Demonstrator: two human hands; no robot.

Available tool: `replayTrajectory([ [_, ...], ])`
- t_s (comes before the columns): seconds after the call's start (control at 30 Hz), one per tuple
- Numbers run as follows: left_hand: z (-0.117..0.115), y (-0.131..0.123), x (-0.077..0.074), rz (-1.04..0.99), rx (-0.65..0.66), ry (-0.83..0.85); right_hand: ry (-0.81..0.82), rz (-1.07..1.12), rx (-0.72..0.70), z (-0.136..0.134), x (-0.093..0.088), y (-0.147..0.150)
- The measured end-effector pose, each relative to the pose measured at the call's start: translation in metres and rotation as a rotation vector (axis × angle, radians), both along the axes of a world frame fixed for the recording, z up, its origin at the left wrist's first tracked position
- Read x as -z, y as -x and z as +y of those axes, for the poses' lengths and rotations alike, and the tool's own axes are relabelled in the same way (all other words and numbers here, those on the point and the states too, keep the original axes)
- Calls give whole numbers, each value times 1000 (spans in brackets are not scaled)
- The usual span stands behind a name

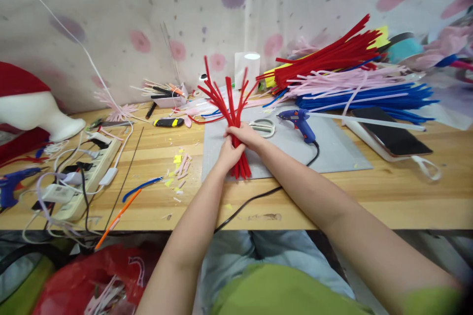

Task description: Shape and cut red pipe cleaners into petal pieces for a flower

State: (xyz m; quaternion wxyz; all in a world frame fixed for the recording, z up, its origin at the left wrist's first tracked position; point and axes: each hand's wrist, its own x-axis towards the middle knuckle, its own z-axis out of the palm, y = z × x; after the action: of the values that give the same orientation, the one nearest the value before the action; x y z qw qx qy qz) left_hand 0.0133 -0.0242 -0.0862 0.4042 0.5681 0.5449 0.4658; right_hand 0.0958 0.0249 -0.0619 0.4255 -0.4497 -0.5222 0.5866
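A bundle of red pipe cleaners [229,108] stands roughly upright over the front part of a grey mat [332,157]. Both my left hand [229,154] and my right hand [247,135] are closed around its lower half, the right one a little higher. Above the grip the stems fan out; below it their ends sit close together near the mat's front edge. Just behind my right hand lie scissors with pale handles [271,128]. To the right of them a blue hot glue gun [301,123] rests on the mat, a long glue stick at its rear.
Piles of red [325,61], pink [332,81] and blue pipe cleaners [369,98] lie at the back right, near a phone [395,133]. Left are a power strip [92,177] with tangled cables, a second glue gun [15,187], a yellow-black cutter [168,122] and small scraps [183,167].
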Motion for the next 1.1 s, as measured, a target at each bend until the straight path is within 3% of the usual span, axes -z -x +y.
replayTrajectory([
  [0.17,5,35,7,449,20,-336,97,220,50,11,10,-17],
  [0.33,22,112,17,791,161,-305,142,220,27,10,14,-28],
  [0.47,36,168,11,874,28,-300,151,243,19,10,15,-28],
  [0.57,41,186,-2,831,-147,-356,112,211,15,10,17,-26],
  [0.63,45,179,-13,756,-272,-379,75,185,13,11,18,-23],
  [0.73,49,139,-24,545,-383,-387,38,161,35,12,22,-15],
  [0.83,45,76,-26,195,-246,-201,-7,151,107,16,27,-8],
  [0.93,31,27,-22,-37,45,62,-78,184,156,19,31,-6],
  [1.1,10,8,-21,-87,163,229,-186,89,82,17,27,-11],
])
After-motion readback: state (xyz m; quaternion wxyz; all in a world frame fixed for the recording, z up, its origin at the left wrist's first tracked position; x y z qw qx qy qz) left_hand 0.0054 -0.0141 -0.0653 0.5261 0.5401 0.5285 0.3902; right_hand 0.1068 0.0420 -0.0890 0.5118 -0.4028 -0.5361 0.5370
